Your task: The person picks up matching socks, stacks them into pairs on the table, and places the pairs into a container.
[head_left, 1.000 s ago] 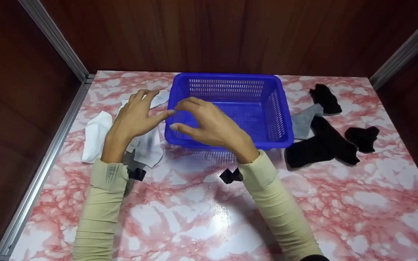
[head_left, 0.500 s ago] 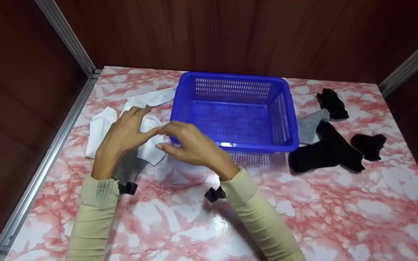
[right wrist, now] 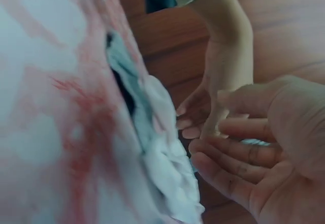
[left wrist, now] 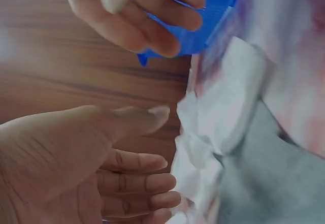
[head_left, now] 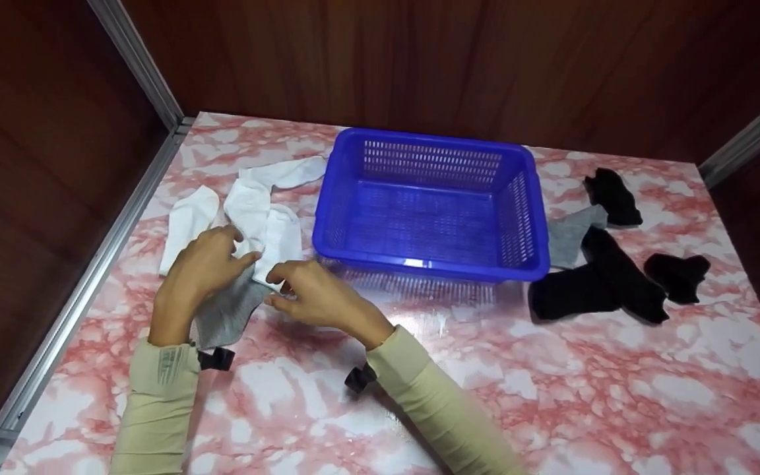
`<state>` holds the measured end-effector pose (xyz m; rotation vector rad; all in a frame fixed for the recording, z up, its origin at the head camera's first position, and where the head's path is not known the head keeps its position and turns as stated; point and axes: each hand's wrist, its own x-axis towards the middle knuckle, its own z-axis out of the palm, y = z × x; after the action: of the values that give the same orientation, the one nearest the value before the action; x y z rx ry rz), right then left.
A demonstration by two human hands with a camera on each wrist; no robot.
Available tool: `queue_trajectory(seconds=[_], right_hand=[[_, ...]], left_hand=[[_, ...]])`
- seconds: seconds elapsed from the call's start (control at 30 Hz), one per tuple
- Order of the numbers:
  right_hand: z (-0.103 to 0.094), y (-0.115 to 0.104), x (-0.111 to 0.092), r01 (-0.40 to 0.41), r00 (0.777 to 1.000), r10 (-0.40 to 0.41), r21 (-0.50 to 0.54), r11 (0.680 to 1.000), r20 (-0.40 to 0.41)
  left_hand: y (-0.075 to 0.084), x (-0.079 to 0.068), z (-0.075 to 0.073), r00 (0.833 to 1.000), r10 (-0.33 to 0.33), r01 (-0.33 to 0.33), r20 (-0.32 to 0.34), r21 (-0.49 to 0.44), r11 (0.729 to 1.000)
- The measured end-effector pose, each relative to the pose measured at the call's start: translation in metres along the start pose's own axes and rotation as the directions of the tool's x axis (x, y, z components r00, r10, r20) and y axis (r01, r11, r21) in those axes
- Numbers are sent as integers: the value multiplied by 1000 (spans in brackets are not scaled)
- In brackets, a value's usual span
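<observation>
Several socks lie in a loose group left of the basket in the head view: a white sock at the outer side, a white sock stretching toward the basket, another white sock, and a dark grey sock nearer the front. My left hand hovers over this group, fingers bent loosely, thumb toward the right. Close to the lower end of the white sock is my right hand, its fingers slightly bent. Both wrist views show the left hand and right hand holding nothing, above the socks.
A blue plastic basket with nothing in it stands at the back middle. To its right lie a light grey sock and several black socks. Dark wood panels with metal rails enclose the marbled table.
Both hands have come down and toward the front left, from beside and over the basket to the white and grey socks. The head view has shifted slightly. The socks appear unmoved.
</observation>
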<state>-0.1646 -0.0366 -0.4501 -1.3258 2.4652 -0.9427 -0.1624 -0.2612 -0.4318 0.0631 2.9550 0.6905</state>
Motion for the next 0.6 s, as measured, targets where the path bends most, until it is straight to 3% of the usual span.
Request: queue_trajectory(seconds=[0.2, 0.33, 0.47, 0.6], right_hand=[[18, 1, 2, -56, 997, 59, -76, 996, 41], [24, 0, 9, -57, 998, 59, -72, 996, 33], [32, -1, 20, -64, 997, 66, -72, 995, 33], [43, -1, 25, -108, 993, 115, -147, 983, 36]], left_hand=[[-18, -13, 9, 999, -38, 37, 35, 19, 999], [-27, -21, 10, 995, -64, 64, 81, 7, 998], [-31, -26, 8, 979, -116, 120, 168, -13, 993], [-30, -28, 11, 962, -145, 161, 230, -54, 985]])
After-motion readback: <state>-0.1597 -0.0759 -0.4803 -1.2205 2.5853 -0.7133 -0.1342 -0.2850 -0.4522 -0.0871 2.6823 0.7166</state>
